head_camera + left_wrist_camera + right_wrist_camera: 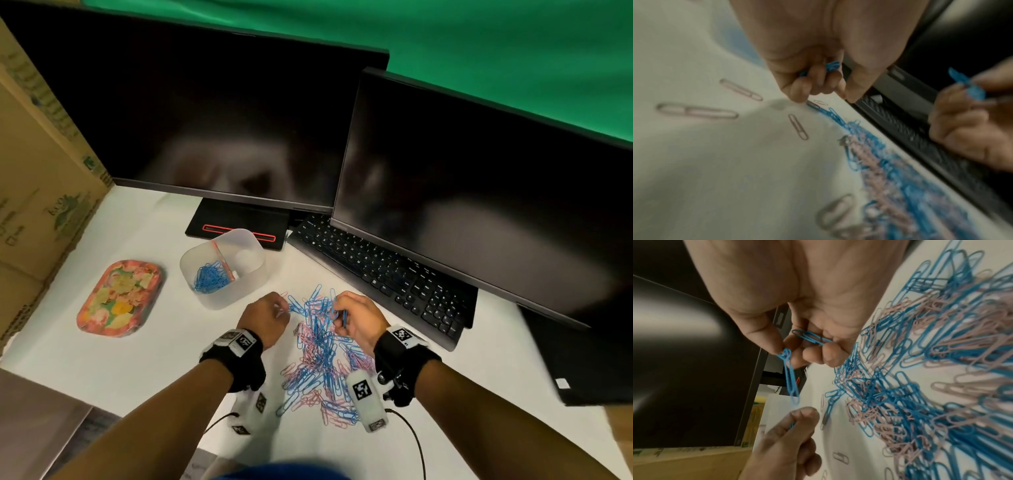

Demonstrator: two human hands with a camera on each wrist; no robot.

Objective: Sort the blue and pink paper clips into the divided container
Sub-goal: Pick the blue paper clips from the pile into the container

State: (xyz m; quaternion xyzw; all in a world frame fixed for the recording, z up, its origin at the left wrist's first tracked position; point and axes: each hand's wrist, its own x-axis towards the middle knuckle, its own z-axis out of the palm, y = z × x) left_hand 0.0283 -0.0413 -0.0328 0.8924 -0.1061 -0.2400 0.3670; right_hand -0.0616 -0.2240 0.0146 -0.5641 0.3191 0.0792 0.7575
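- Head view: the left hand [265, 317] and right hand [359, 317] sit at lower centre, at the top end of the mixed pile [322, 356] of blue and pink clips on the white counter [137, 359]. The right hand's fingers are curled round blue clips [343, 317]. The left hand is curled; what it holds is hidden here. The container [222, 267] stands just above and left of the hands, with blue clips in its left half and none that I can see in its right half, beyond the pink divider [222, 260].
- Left wrist view, blurred: the left hand [818, 68] has its fingers folded over a few blue clips [831, 65], with its index tip down near loose pink clips [696, 111] at left.
- Right wrist view: the right hand [797, 321] pinches one dangling blue clip [790, 378] between thumb and finger and keeps more tucked under its other fingers.
- Risks, as I judge them: the dangling clip is held only by its end and could slip. Clips in the pile interlock, so a pink one could ride along into the blue half. A full hand may spill over the divider.
- Surroundings: two dark monitors [212, 113] fill the upper frame, a keyboard [380, 270] lies at right, a floral tray [120, 298] at left, a cardboard box [37, 192] at the left edge and green backdrop at top.
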